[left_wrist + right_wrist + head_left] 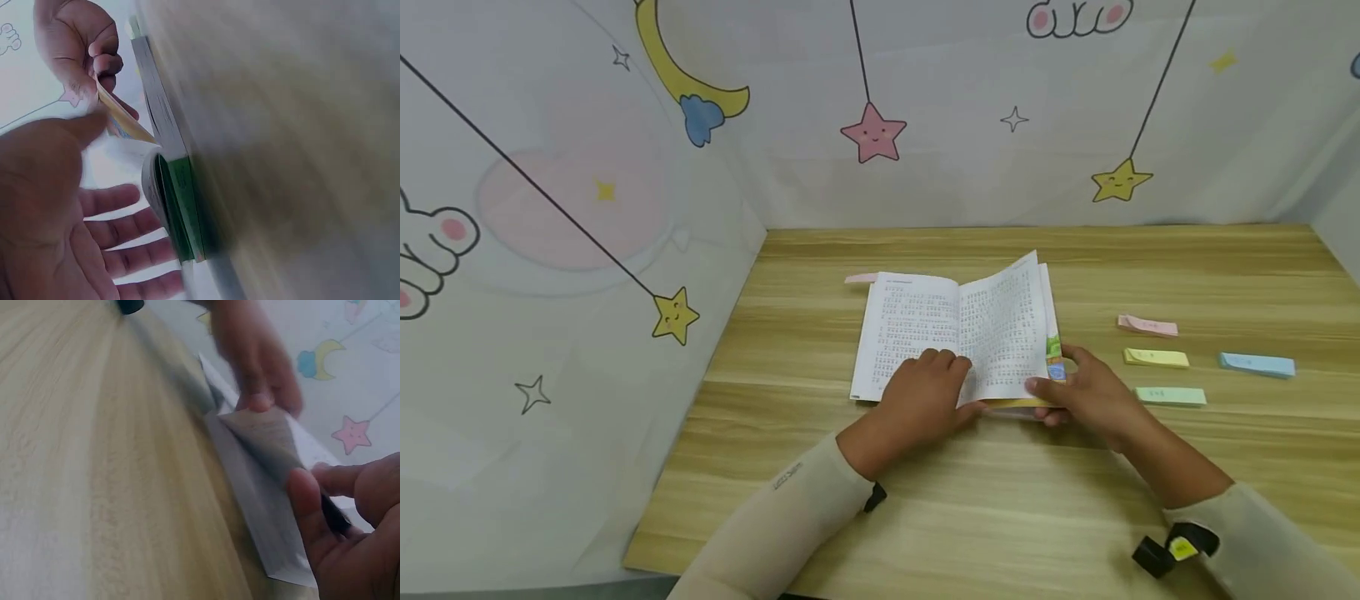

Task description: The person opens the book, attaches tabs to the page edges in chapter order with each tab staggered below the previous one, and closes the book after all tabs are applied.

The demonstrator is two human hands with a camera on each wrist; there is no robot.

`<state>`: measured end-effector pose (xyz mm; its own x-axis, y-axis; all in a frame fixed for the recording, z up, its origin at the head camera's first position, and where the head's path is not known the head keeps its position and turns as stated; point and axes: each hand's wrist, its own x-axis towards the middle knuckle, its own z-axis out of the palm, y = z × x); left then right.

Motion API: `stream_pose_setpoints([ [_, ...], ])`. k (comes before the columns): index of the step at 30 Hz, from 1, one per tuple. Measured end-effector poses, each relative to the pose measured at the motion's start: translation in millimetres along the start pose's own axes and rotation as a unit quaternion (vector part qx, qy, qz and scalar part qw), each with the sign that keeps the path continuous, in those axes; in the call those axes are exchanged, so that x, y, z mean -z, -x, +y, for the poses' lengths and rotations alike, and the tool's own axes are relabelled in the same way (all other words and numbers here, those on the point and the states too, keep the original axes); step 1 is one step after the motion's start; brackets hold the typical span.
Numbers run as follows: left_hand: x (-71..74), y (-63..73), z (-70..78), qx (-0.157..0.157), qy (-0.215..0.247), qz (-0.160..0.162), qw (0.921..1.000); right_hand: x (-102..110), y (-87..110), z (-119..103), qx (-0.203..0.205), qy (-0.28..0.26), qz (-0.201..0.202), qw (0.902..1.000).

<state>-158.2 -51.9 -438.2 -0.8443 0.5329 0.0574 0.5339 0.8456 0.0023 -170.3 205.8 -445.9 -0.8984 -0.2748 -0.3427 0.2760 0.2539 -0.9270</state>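
Observation:
An open book (917, 321) with printed text lies on the wooden table, its right-hand leaves lifted. My left hand (925, 387) rests on the lower part of the left page near the spine. In the left wrist view its fingers (128, 228) are spread and fairly straight, with the thumb at the raised leaves. My right hand (1093, 400) pinches the lower right corner of the raised leaves (269, 434) between thumb and fingers. A coloured picture (1056, 367) shows at the right edge. A pink tab (861, 278) sticks out at the book's upper left.
Right of the book lie small sticky-note pads: pink (1147, 326), yellow (1156, 358), green (1170, 397) and blue (1257, 365). A pale curtain (955, 183) printed with stars and a moon stands along the table's back and left edges.

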Motion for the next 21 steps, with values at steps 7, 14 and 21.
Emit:
stream_pose_setpoints([
  [7, -1.0, -3.1, 0.5, 0.032, 0.011, -0.011, 0.9994, -6.5, -7.1, 0.9, 0.0, 0.032, 0.03, 0.999],
  [14, 4.5, -1.5, -8.2, 0.053, 0.055, 0.014, 0.997, 1.4, -5.3, 7.2, -0.011, -0.03, -0.008, 0.9995],
  [21, 2.7, -1.7, -14.3, 0.106, 0.009, 0.156, 0.982, 5.9, -2.3, 12.3, -0.005, -0.116, -0.055, 0.9917],
])
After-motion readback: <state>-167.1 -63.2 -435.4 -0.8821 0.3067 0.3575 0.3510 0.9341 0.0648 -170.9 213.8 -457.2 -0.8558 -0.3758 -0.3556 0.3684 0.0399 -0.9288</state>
